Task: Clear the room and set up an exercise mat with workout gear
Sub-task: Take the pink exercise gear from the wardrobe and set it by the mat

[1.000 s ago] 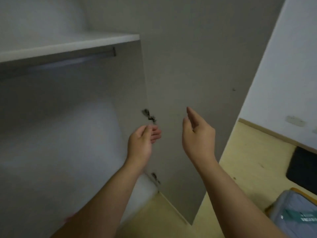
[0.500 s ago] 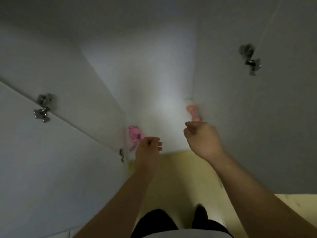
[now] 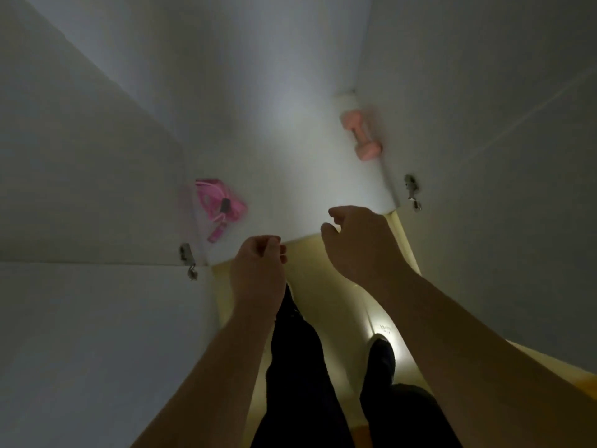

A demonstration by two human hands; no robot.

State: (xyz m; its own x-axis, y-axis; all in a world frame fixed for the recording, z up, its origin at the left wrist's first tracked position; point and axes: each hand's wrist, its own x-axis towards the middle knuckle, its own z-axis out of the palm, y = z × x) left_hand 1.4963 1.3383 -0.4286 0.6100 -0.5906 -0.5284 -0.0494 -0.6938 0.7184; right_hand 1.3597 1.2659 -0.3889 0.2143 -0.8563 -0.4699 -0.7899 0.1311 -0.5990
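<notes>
I look down into an open white wardrobe. On its floor (image 3: 290, 163) a pink dumbbell (image 3: 361, 134) lies against the right inner wall. A coiled pink jump rope (image 3: 218, 205) in a clear bag lies at the left front corner. My left hand (image 3: 258, 266) hangs over the wardrobe's front edge with loosely curled fingers and holds nothing. My right hand (image 3: 355, 240) hovers just above the front edge, fingers loosely bent, empty, well short of the dumbbell.
Both wardrobe doors stand open, the left door (image 3: 97, 334) and the right door (image 3: 517, 221), each with metal hinges (image 3: 187, 260). The yellow wood floor (image 3: 339, 302) runs between them. My dark trousers and shoes (image 3: 381, 354) are below.
My view has tipped down from the shelf and door to the wardrobe floor. The dumbbell and jump rope have come into sight, and both hands have lowered toward the front edge with fingers curling.
</notes>
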